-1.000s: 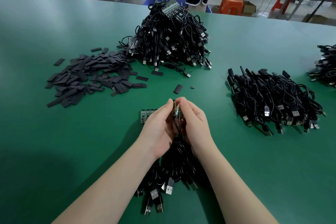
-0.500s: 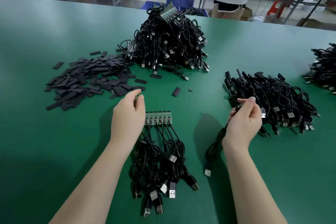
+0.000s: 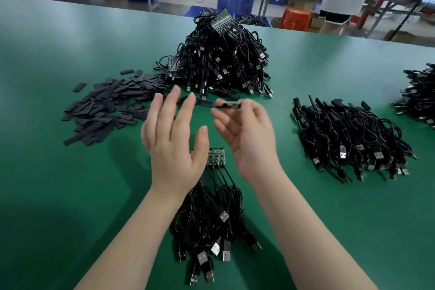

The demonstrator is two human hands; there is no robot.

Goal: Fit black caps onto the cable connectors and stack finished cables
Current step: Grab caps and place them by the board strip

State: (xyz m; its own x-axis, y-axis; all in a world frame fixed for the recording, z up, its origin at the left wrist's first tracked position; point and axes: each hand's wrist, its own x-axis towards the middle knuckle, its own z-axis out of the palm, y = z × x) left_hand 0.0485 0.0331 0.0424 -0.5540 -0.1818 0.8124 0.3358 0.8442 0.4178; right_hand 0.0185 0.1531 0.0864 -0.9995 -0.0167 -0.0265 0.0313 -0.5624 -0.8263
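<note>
Both your hands have come back to centre, left hand (image 3: 174,139) spread and empty, right hand (image 3: 247,134) pinching a blurred cap (image 3: 227,105) above the uncapped cables (image 3: 211,207), finished stack (image 3: 348,139) right, big pile (image 3: 219,63) left to do.

On the table (image 3: 70,195), caps (image 3: 110,106) lie left, capped cables (image 3: 348,136) right, uncapped heap (image 3: 219,63) behind.

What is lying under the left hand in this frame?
The left hand hovers over a row of small green boards wired to a cable bundle. It covers the row's left end, so the count is unclear.
</note>
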